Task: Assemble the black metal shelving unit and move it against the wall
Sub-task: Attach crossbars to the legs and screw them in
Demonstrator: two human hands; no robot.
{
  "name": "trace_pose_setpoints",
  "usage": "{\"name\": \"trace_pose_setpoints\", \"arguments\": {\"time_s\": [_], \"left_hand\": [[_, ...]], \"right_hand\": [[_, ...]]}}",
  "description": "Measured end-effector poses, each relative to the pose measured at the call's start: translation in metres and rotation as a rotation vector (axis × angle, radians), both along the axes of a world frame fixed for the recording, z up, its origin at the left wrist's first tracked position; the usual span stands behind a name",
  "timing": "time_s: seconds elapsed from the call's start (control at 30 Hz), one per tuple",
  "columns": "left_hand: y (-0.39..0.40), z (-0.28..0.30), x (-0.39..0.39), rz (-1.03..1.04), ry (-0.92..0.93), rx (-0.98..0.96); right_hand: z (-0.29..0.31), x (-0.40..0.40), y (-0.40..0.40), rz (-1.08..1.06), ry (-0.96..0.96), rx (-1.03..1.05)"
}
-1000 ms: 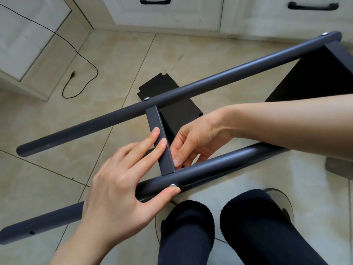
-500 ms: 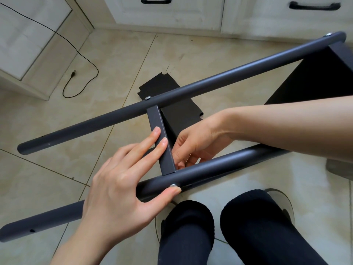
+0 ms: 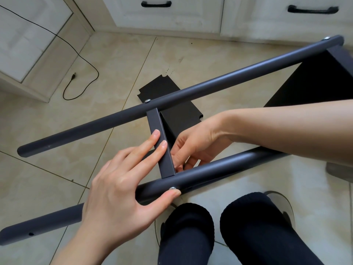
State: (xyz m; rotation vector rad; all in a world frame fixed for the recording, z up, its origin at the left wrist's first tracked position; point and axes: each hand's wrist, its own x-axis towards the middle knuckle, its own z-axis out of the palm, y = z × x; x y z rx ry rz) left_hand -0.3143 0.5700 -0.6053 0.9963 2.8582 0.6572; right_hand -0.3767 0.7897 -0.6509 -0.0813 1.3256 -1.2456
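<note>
The shelving frame lies tilted over the floor: a far grey tube [image 3: 210, 87] and a near grey tube [image 3: 219, 169], joined by a short crossbar [image 3: 154, 121]. My left hand [image 3: 118, 188] rests two straight fingers on the crossbar while its thumb presses a silver bolt head [image 3: 172, 188] on the near tube. My right hand [image 3: 194, 142] reaches in from the right. Its thumb lies against the crossbar's right side and its fingers curl in under the joint with the near tube, hiding whatever they hold. A black shelf panel [image 3: 315, 83] is fixed at the frame's right end.
Another black panel [image 3: 158, 87] shows under the far tube, above the tiled floor. White cabinets [image 3: 172, 18] with black handles line the back and the left. A black cable [image 3: 84, 60] trails across the floor at left. My legs [image 3: 191, 236] in black are at the bottom.
My right hand's fingers have crept slightly lower toward the joint with the near tube. My left hand and the frame have stayed in place.
</note>
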Motion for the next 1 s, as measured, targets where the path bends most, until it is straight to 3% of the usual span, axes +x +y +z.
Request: {"name": "trace_pose_setpoints", "arguments": {"time_s": [1.0], "left_hand": [[0.0007, 0.0000, 0.0005, 0.002, 0.009, 0.006]], "right_hand": [[0.0033, 0.0015, -0.0023, -0.022, 0.010, 0.012]]}}
